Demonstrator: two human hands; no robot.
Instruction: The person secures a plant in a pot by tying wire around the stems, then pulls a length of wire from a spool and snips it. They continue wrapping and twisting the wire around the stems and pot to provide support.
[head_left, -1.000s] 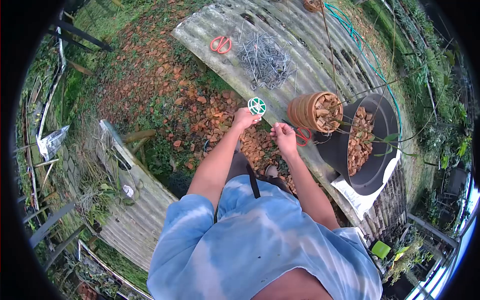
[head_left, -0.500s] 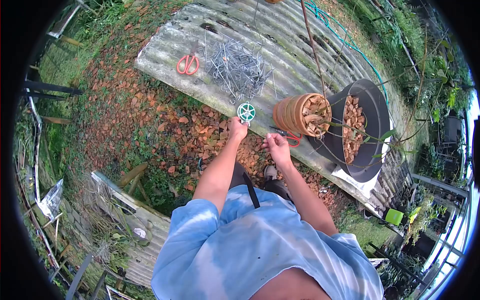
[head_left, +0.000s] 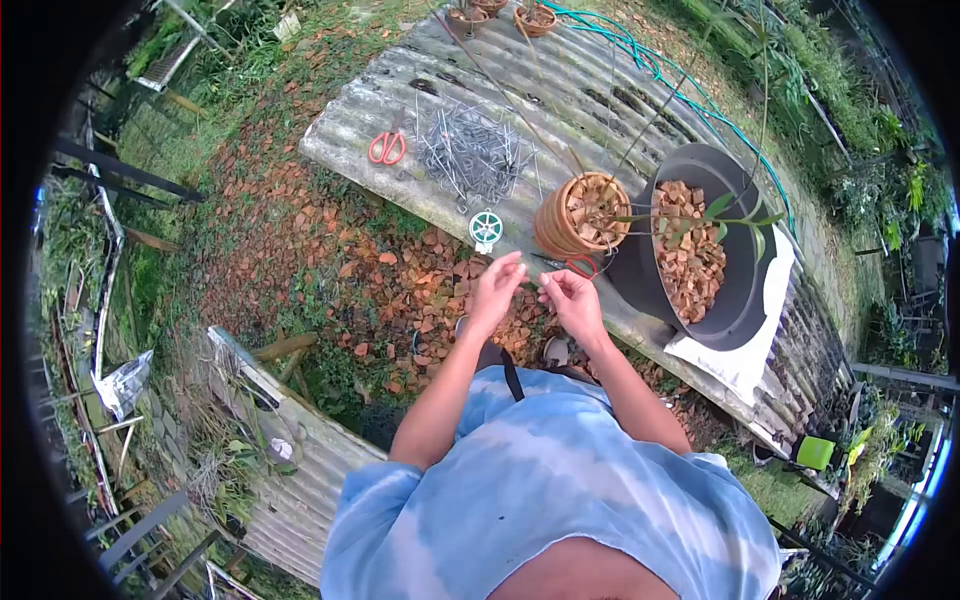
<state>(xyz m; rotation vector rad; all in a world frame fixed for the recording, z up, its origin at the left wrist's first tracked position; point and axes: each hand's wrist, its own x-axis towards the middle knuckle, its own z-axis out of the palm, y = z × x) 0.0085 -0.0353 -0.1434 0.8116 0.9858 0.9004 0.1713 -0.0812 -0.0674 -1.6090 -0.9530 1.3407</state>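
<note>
My left hand [head_left: 497, 290] is closed in a pinch just in front of the corrugated sheet's near edge. Close beside it on the right, my right hand [head_left: 572, 300] also pinches, fingertips towards the left ones. Whatever lies between the fingers is too thin to make out. A green and white spool [head_left: 486, 228] rests at the sheet's edge, beyond my left hand. Orange-handled scissors [head_left: 387, 148] lie left of a pile of metal wire hooks [head_left: 470, 152]. A second red-handled tool [head_left: 582, 266] lies by the terracotta pot [head_left: 570, 222], partly hidden.
The corrugated sheet [head_left: 375, 100] spans the scene. On the right, a large black pot [head_left: 740, 290] holds wood or brick chips [head_left: 690, 255] and stands by a white sack [head_left: 735, 365]. Long plant stems reach over the pots. A green hose [head_left: 700, 92] runs behind.
My left hand has let go of the spool, which now rests on the sheet's edge. Both hands have come closer together. The view has shifted slightly.
</note>
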